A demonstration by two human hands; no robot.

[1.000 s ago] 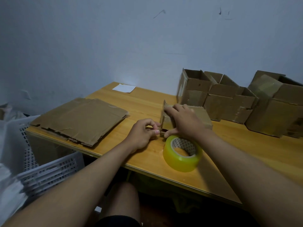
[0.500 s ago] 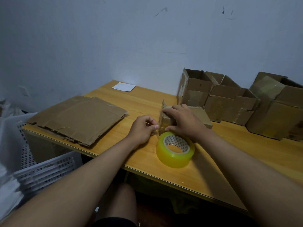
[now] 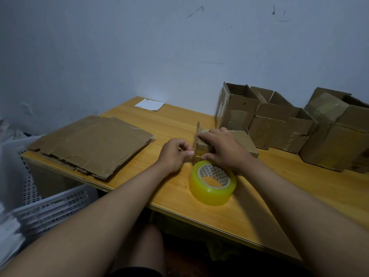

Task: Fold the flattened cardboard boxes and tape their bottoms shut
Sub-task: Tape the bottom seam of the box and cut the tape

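Cardboard fills most of our table (image 3: 155, 124): a small box (image 3: 241, 140) lies on its side near the middle, its bottom end turned left. Our right hand (image 3: 225, 150) lies over that box, fingers curled over its top edge and thumb low against the bottom end, gripping it. Our left hand (image 3: 175, 154) sits just left of the box with thumb and fingers pinched together beside the bottom end — whether they hold something thin there, we cannot tell. A roll of yellowish tape (image 3: 212, 182) lies flat on the table, just nearer to us than the box and below our right wrist. To the left, a stack of flattened boxes (image 3: 91, 144) rests by the table's left edge. Folded boxes (image 3: 279, 120) stand at the far right along the wall. A white slip of paper (image 3: 149, 104) lies at the far side, and a white plastic crate (image 3: 50, 206) sits below the table's left edge.
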